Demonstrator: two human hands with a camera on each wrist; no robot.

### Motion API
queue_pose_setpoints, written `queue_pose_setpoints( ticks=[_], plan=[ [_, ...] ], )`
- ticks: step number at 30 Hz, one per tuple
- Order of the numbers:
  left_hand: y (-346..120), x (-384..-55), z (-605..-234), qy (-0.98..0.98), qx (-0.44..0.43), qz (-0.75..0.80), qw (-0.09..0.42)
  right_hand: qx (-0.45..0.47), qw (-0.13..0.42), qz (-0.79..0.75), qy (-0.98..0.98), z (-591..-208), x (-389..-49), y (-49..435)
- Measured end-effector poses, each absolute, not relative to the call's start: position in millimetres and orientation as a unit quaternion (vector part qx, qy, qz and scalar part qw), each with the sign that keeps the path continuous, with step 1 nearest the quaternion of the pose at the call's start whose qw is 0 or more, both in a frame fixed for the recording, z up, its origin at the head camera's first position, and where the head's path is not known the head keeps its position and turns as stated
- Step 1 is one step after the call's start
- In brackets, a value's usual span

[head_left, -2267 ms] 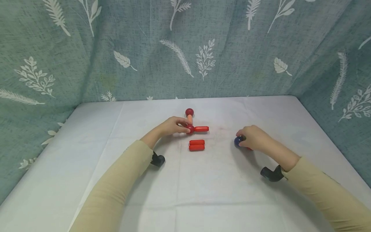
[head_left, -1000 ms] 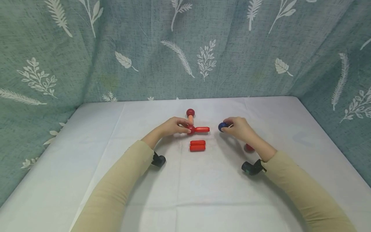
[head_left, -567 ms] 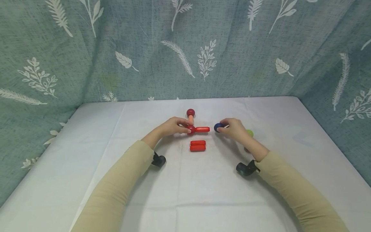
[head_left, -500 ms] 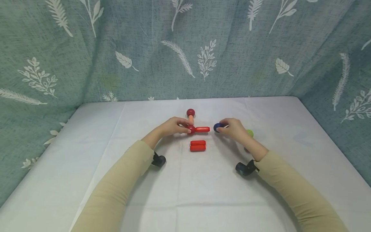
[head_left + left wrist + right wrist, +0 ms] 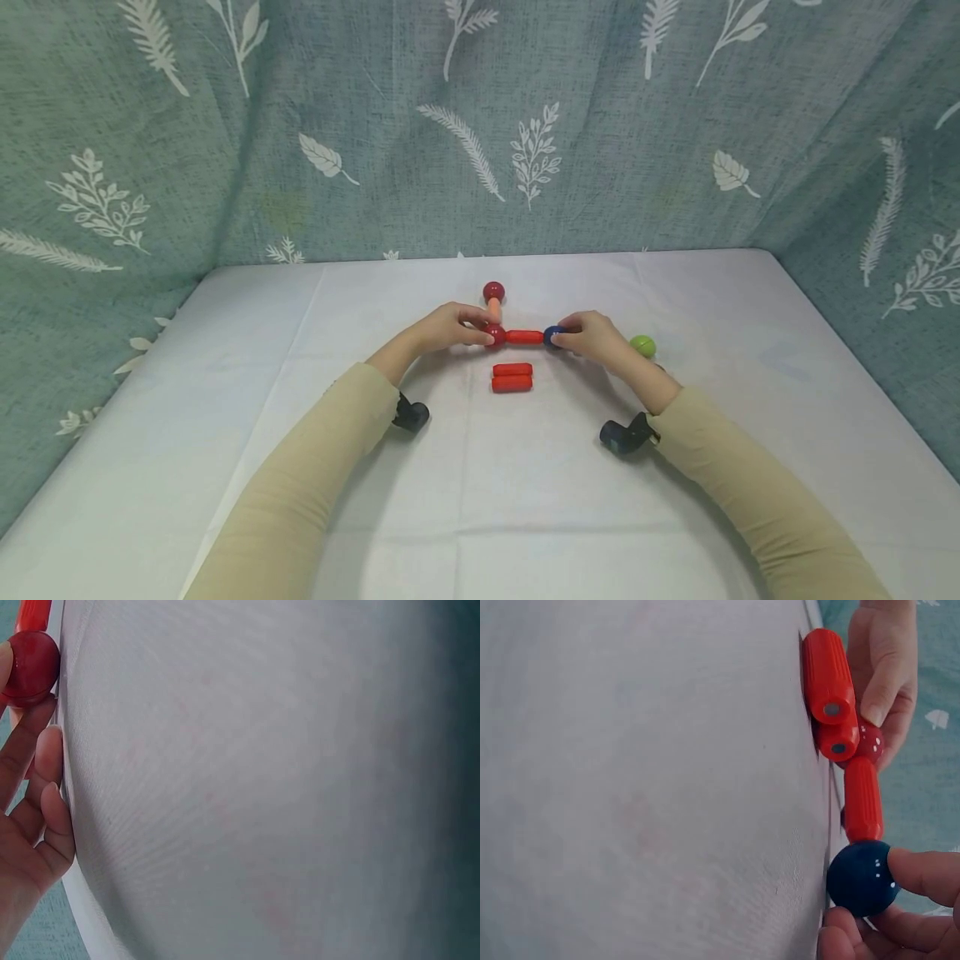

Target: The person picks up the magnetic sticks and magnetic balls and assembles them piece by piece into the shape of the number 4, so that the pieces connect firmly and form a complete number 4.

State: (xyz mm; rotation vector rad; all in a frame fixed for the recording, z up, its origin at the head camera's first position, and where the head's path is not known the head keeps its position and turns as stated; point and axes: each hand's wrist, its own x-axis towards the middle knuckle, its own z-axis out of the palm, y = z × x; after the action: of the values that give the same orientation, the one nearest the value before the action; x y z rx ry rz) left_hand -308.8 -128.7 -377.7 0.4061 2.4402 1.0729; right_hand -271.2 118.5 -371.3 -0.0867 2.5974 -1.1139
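Observation:
My left hand (image 5: 452, 326) pinches a red ball (image 5: 34, 667) between thumb and fingers. From that ball a red rod (image 5: 524, 337) runs to the right and an orange rod (image 5: 494, 309) runs back to a second, darker red ball (image 5: 493, 291). At the red rod's right end sits a blue ball (image 5: 861, 879), touching the rod. My right hand (image 5: 597, 340) grips the blue ball, thumb on one side and fingers on the other. The two hands face each other across the rod, close over the white cloth.
Two loose red rods (image 5: 512, 377) lie side by side just in front of the joined pieces; grey discs show in their ends in the right wrist view. A green ball (image 5: 642, 346) is beside my right wrist. A patterned curtain (image 5: 480, 125) hangs behind the white-covered table (image 5: 420, 517).
My right hand has picked up the blue ball at the right and carried it left against the red rod's end. The green ball has come into view. My left hand stays put.

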Motion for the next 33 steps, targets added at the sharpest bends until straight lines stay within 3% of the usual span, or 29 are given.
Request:
queue_pose_setpoints(
  ticks=[33],
  plan=[
    [-125.8, -308.6, -375.0, 0.889, 0.141, 0.374, 0.225, 0.035, 0.199, -0.473, 0.857, -372.4, -272.3, 116.1]
  ],
)
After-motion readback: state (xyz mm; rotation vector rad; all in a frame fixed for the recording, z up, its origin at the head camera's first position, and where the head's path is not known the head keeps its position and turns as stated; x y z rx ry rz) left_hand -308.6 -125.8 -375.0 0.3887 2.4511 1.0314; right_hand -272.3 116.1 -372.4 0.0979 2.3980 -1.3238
